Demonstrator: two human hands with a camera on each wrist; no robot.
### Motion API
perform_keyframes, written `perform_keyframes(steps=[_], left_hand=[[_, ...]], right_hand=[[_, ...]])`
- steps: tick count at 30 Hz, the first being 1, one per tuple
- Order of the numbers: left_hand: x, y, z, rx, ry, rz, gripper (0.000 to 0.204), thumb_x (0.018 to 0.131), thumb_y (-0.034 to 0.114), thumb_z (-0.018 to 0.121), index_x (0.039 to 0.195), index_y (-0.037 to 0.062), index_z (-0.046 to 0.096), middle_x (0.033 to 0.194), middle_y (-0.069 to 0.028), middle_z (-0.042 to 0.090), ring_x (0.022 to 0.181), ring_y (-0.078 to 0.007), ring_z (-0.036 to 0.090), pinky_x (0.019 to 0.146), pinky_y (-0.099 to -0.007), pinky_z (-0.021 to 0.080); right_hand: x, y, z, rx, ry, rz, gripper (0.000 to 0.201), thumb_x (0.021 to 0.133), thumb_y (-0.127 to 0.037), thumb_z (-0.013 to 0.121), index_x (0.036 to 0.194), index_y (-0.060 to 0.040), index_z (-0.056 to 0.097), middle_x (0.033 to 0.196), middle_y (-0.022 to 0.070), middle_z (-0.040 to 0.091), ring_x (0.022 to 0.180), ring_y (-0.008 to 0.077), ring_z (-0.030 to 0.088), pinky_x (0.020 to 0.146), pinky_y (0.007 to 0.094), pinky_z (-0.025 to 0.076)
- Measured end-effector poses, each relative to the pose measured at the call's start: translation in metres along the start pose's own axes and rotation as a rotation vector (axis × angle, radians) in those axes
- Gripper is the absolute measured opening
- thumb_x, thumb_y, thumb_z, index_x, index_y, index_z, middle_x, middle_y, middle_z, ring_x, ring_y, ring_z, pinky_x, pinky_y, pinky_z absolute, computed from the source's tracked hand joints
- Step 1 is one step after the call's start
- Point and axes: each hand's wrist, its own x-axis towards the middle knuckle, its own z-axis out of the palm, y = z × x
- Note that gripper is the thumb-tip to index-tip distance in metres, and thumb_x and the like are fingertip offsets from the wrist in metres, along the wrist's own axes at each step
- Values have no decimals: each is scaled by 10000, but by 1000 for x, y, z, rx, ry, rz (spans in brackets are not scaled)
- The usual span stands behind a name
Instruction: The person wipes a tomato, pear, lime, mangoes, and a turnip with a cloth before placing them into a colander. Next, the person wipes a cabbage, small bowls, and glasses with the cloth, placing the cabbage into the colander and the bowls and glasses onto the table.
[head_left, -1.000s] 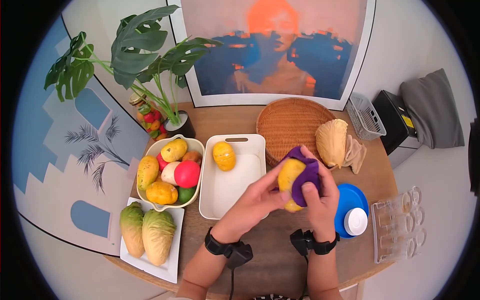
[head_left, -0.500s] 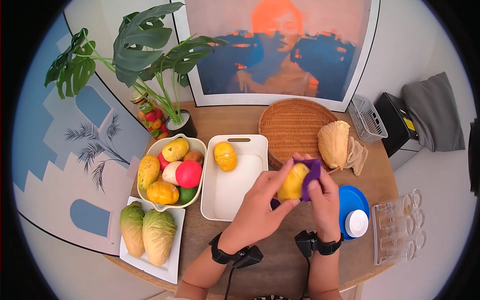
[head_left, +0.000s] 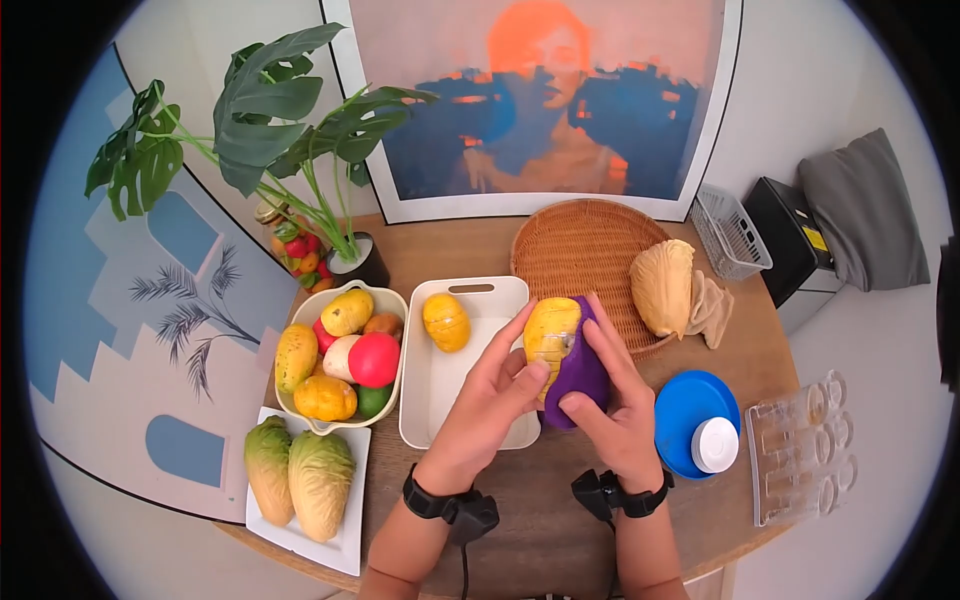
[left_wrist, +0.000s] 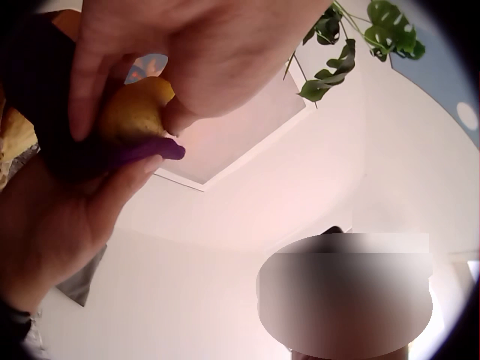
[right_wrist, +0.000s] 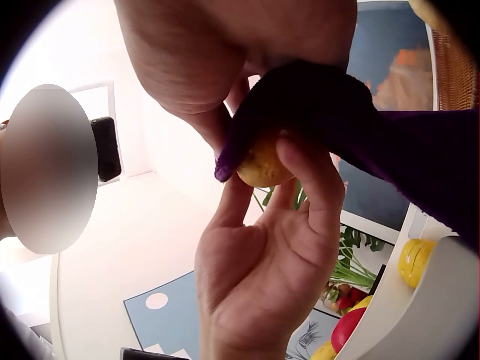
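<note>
In the head view a yellow mango (head_left: 550, 332), marked with thin lines, is held up in front of the body between both hands. A purple cloth (head_left: 580, 385) wraps its right side. My left hand (head_left: 480, 400) grips the mango from the left, fingers behind and thumb in front. With fingers behind and thumb on the front of the cloth, my right hand (head_left: 622, 425) holds cloth and fruit from the right. Both wrist views show the mango's end (left_wrist: 133, 112) poking out of the cloth; a long flap of purple cloth (right_wrist: 427, 142) hangs away in the right wrist view.
Left of the hands, a white tray (head_left: 420, 425) holds another yellow mango (head_left: 446, 322). Beyond it are a fruit bowl (head_left: 322, 425) and two cabbages on a plate (head_left: 345, 545). A wicker basket (head_left: 570, 250), blue plate (head_left: 680, 395) and glass rack (head_left: 765, 465) stand right.
The mango has been turned and brought slightly left, its lined face now toward the head camera. The purple cloth now covers its right side, and the hands have shifted left with it.
</note>
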Motion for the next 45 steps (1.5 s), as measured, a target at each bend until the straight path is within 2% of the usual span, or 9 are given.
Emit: perform_keyframes(steps=[2,9,14,17,21,25,29,40,45], left_hand=[[1,-2,0,210,-73,95,672,1003,134,538,1558,116,160,1405,-101,447,1170,-136,525,968,-303,468],[-2,-4,5,126,-236,68,731,957,34,579,1557,109,169,1444,-92,366,1129,-132,532,959,-284,477],[-2,-13,-2,380,-319,35,784,885,23,676,1539,138,258,1165,-69,461,983,-136,554,842,-255,524],[-5,-8,5,610,-302,6,799,869,-13,676,1537,101,253,1332,-73,415,1039,-134,564,875,-270,516],[-5,-1,4,768,-293,60,775,856,-17,689,1518,82,298,1245,-67,447,1020,-134,570,877,-268,513],[-1,-6,-7,399,-156,63,724,871,12,688,1500,55,331,1236,-83,474,976,-138,600,845,-262,516],[2,-3,-5,242,-163,66,661,919,69,656,1496,48,336,1214,-96,518,970,-156,629,815,-267,534],[4,-11,-7,-14,-146,-95,553,1036,207,463,1518,53,242,1280,-116,532,1061,-193,614,867,-347,556],[-2,-2,-10,-165,-371,-182,520,1054,206,397,1521,74,211,1396,-161,450,1203,-279,559,992,-433,496]], right_hand=[[-1,4,2,18,85,22,639,852,-111,703,1423,6,442,1521,228,352,1377,310,403,1103,380,341],[-5,3,5,219,311,141,475,957,-169,611,1366,29,475,1344,128,544,1212,197,531,1048,337,403],[-5,7,4,208,413,160,298,1000,-181,543,1210,26,578,1166,88,626,1068,142,573,949,288,451],[-2,4,1,308,480,297,265,1013,-200,528,1150,14,607,1049,41,653,934,84,585,841,238,473],[-4,8,-3,415,389,373,287,997,-177,544,1208,13,586,1137,66,640,1018,115,589,904,264,470],[-1,-2,-5,339,143,274,506,909,-132,632,1374,4,489,1419,137,485,1293,216,473,1089,345,360],[2,3,-13,157,11,105,584,859,-136,690,1394,-18,487,1501,188,382,1370,294,398,1106,386,338],[2,-3,-14,-54,-38,-62,631,775,-158,768,1355,-59,540,1503,212,357,1353,327,413,1084,408,361],[2,-7,-16,-5,23,-80,503,791,-137,734,1266,-49,593,1442,205,432,1287,314,473,1052,404,392]])
